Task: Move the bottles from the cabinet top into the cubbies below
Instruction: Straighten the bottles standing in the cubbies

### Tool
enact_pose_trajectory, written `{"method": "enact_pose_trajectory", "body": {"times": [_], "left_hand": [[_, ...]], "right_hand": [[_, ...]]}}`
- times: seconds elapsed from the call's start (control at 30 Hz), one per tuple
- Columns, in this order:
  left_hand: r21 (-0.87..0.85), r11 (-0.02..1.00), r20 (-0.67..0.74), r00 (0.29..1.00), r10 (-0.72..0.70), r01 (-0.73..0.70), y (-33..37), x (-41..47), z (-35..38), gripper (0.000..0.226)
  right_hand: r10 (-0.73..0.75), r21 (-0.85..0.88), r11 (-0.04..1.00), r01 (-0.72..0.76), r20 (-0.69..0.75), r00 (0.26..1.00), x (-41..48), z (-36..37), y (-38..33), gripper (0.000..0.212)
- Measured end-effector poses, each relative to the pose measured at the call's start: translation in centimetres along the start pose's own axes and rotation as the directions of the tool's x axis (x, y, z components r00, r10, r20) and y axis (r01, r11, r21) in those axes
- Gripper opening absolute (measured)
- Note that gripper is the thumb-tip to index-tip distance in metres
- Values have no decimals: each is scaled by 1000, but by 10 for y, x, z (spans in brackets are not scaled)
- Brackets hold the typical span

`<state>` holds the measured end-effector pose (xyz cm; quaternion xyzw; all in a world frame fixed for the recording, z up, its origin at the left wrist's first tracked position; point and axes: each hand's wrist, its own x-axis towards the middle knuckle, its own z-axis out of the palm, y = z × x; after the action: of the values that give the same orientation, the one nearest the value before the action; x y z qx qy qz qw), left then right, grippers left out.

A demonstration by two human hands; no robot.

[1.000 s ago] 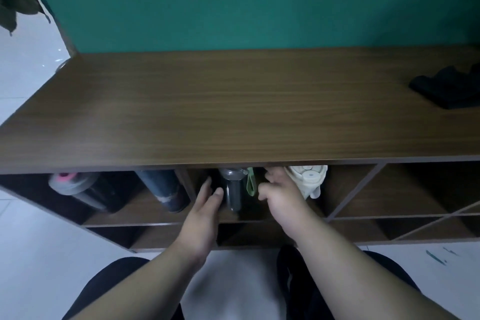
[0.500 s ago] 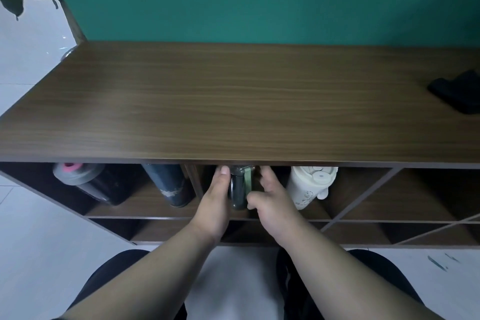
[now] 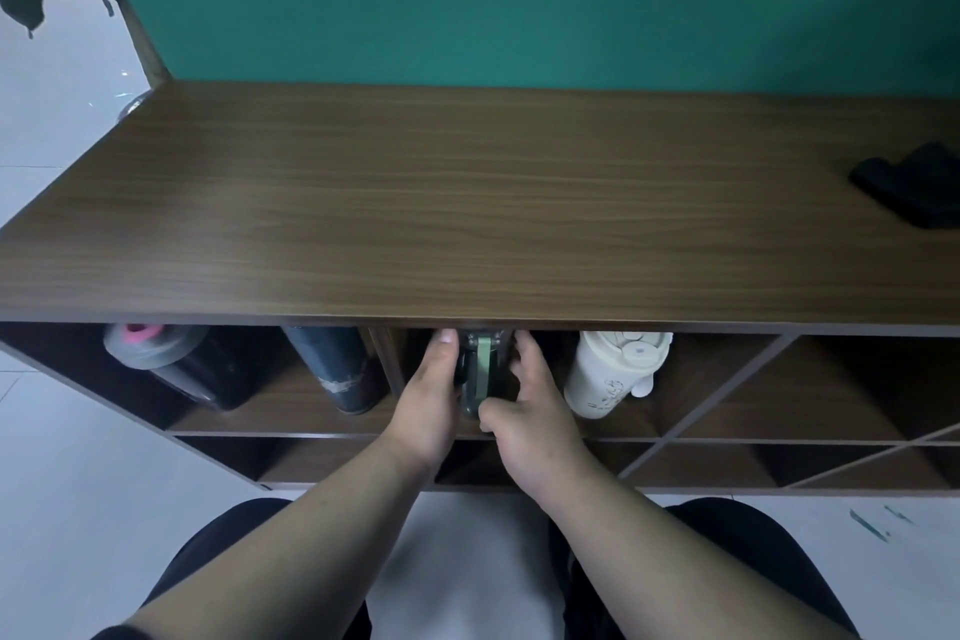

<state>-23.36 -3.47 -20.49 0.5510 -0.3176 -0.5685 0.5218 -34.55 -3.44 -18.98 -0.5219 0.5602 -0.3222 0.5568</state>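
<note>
**No legible text in view**

Nothing can be read with certainty. The cream bottle [image 3: 608, 374], standing in the cubby just right of the hands, carries dark printed marks low on its side, too small and blurred to make out. The dark blue bottle [image 3: 332, 369], in the cubby left of the cream bottle, has a pale band of marking near its base, equally unreadable.
</note>
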Motion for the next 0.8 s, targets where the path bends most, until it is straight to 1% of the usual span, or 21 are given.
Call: {"method": "enact_pose_trajectory", "body": {"times": [0.03,0.13,0.3,0.37,0.47,0.53,0.57,0.6,0.63,0.67,0.7,0.73,0.77,0.8], "left_hand": [[1,1000,-5,1000,-2,2,0,0,0,42],[-11,1000,-13,1000,-3,3,1,0,0,43],[-2,1000,-10,1000,-15,15,3,-3,2,44],[-4,999,-18,999,-35,35,4,-3,2,44],[-15,997,-20,997,-75,75,4,-6,0,43],[13,994,-31,994,-104,105,1,-12,-6,39],[29,991,-44,991,-127,128,1,-19,-10,39],[60,988,-48,989,-143,146,-3,-24,-16,46],[94,980,-41,985,-170,173,-2,-32,-20,65],[111,971,-16,977,-213,214,-3,-40,-26,81],[114,962,20,968,-250,246,-2,-48,-32,82],[129,951,26,958,-286,281,0,-52,-40,66],[148,947,27,956,-293,286,0,-57,-48,43],[172,941,4,955,-297,292,0,-60,-58,28]], "right_hand": [[3,-4,1000,-3,-5,1000,0,1,0,80],[15,-5,1000,-15,-6,1000,-2,0,-3,74],[26,-26,999,-27,-14,1000,-5,1,-7,74],[31,-37,999,-31,-13,999,-6,0,-8,78],[52,-36,998,-51,10,999,-8,-3,-12,76],[126,-80,989,-126,0,992,-12,-5,-16,81],[182,-120,976,-180,4,983,-15,-7,-15,77],[245,-184,954,-235,35,969,-20,-8,-16,63],[328,-273,916,-294,89,941,-28,-8,-18,48],[403,-368,872,-322,171,899,-35,-7,-20,44],[451,-442,840,-316,244,858,-41,-3,-19,48],[466,-484,826,-290,296,834,-45,3,-18,56],[461,-507,822,-259,326,826,-46,11,-15,62],[433,-517,828,-220,338,836,-40,20,-1,62]]}}
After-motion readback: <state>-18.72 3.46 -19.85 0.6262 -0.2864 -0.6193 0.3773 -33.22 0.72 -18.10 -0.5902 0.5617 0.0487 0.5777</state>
